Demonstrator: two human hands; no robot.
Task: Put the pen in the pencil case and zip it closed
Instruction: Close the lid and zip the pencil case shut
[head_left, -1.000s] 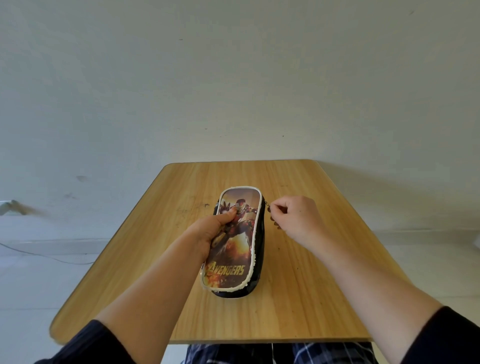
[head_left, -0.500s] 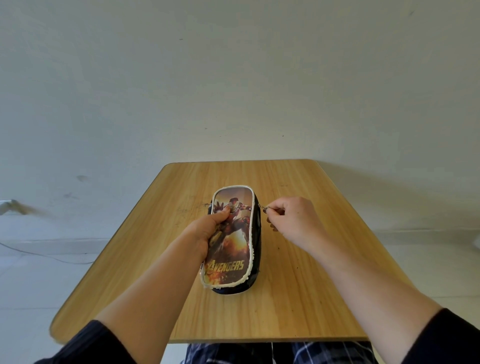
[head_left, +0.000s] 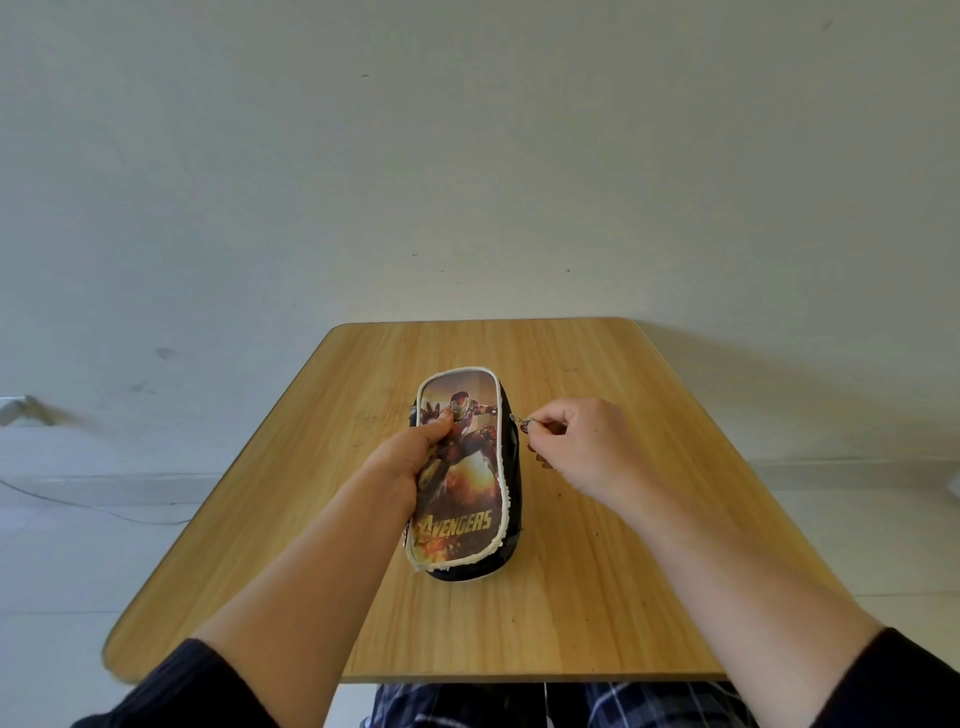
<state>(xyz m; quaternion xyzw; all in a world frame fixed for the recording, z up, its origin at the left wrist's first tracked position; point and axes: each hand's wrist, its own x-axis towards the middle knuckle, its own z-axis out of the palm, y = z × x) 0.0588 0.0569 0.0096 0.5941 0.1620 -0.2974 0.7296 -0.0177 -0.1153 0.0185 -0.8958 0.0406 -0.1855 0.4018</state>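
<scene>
**Both hands on the case, zip pull pinched**

Two hands worked the case (head_left: 464, 478), which lay on the wooden bench (head_left: 597, 571) with its long side running away from me, printed panel up and the word "AVENGERS" at the end nearest me. Its black side wall showed along the right edge and at the near end, under white piping.

My left hand (head_left: 410, 467) was clamped on the left edge of the case about midway along, thumb pressed flat on the printed panel and the fingers tucked out of sight under or behind that edge. My right hand (head_left: 582, 447) sat just right of the case, near its far end, fingers curled together and pinched on the small metal zip pull (head_left: 521, 421), which stuck out sideways from the black wall. The heel of that hand looked lifted off the bench rather than resting, though I could not be sure.

I could not see the pen anywhere; whether it lay inside the case was hidden from me. How far the zip had been drawn I could not tell either, as the teeth were hidden along the dark side.

Dark sleeves were pushed up both forearms, and checked fabric showed below the near bench edge.
</scene>
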